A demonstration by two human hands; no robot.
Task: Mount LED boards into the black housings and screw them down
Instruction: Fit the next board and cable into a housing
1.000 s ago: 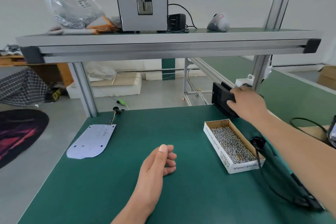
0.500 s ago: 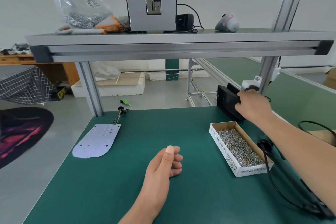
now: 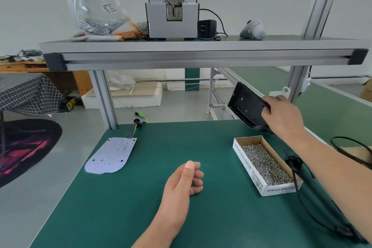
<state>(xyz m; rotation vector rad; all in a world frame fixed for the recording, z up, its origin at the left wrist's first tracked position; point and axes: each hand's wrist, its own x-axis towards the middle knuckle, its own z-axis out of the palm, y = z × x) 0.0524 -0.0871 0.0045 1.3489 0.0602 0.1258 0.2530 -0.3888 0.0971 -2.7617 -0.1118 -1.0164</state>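
1. Green bench mat (image 3: 141,217), set under an aluminium-framed shelf (image 3: 201,46). A workshop floor shows beyond.
2. Black housing (image 3: 246,106): held clear of the mat above the far right corner. It is tilted, with the hollow side turned toward the wearer. This is probably a carry toward the middle of the bench for loading.
3. Right hand (image 3: 283,119): fingers clamped over the housing's right edge, bearing its whole weight.
4. Left hand (image 3: 181,183): rests on the mat near centre with fingers loosely curled and nothing in them. It is well apart from the right hand and likely waits to steady the housing or fetch the board.
5. LED board (image 3: 110,156): lies flat on the mat at left, untouched and well apart from the housing. It is not yet mounted.
6. Wire bundle (image 3: 134,130): trails from the board's far edge toward the rear of the bench.
7. Cardboard box of screws (image 3: 261,165): open, right of centre, near the housing. It seems placed within easy reach for fastening.
8. Black cable (image 3: 292,162): loops along the right edge beside the box. Where it ends cannot be told.
9. On the shelf: grey screw feeder (image 3: 157,22) and clear bag of screws (image 3: 96,6), presumably spare stock.
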